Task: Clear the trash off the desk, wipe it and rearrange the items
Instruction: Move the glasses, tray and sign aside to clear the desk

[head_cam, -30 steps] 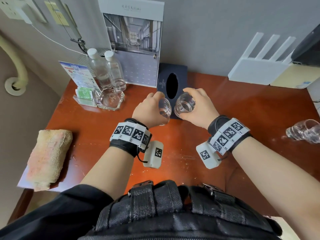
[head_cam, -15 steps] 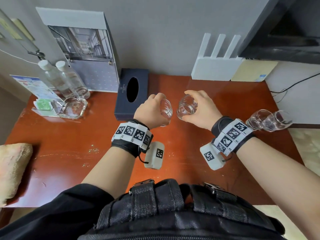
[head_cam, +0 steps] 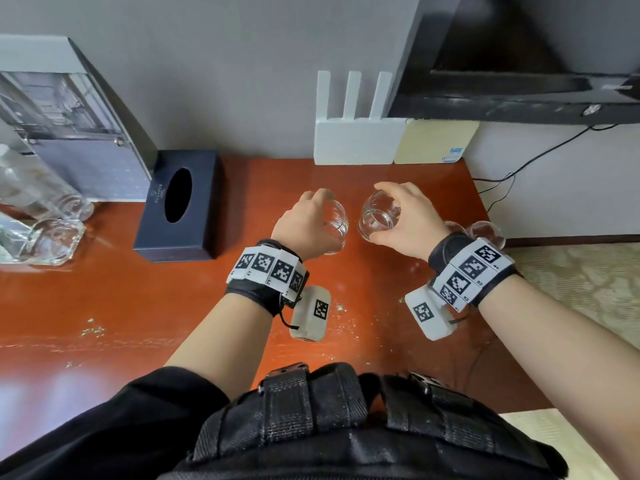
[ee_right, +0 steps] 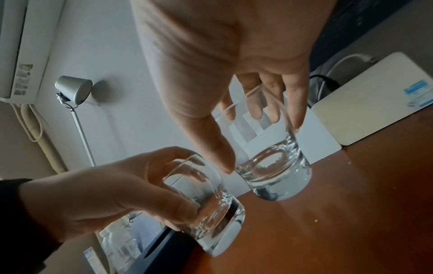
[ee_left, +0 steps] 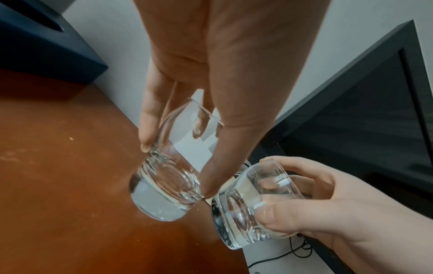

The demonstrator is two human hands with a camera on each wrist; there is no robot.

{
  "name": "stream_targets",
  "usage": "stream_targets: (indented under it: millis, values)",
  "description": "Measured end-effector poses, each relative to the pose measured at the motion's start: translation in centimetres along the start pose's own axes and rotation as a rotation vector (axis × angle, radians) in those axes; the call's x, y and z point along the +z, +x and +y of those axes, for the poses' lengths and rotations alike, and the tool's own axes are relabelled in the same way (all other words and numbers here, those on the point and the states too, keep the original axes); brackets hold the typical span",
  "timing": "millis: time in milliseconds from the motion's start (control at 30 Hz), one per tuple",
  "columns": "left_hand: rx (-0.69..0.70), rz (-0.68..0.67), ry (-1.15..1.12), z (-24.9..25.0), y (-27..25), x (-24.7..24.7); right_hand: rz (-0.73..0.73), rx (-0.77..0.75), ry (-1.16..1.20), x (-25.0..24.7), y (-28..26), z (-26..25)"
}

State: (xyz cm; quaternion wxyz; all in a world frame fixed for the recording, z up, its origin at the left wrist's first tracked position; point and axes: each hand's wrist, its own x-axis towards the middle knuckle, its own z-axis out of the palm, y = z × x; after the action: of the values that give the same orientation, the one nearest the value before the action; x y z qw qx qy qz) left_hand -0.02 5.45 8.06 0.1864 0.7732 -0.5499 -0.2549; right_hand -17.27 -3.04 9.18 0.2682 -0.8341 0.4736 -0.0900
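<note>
Now rearranging: left hand (head_cam: 304, 223) and right hand (head_cam: 405, 220) each grip a glass (ee_left: 164, 187), (ee_right: 274, 170); next, set both down upright.

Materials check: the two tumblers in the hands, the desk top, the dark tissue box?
Tumblers (left, right): clear glass, seemingly; see-through walls, thick bases. Desk top: reddish-brown wood or veneer, glossy; it mirrors window light. Tissue box: navy, matte, maybe leatherette or card; can't tell.
</note>
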Motion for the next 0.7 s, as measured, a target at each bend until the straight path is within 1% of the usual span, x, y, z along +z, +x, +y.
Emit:
stream_targets:
  millis: [333,600,700]
  values:
    - [0.017,0.023,-0.04,6.9,5.8,4.3,0.041,0.069,0.013,-4.9,2.7,7.9]
    - [0.032,-0.009,-0.041,9.7,10.6,7.1,0.087,0.157,0.073,-6.6,5.0,12.9]
    - [0.04,-0.039,-0.044,10.6,12.5,8.3,0.086,0.2,0.087,-6.9,5.8,14.7]
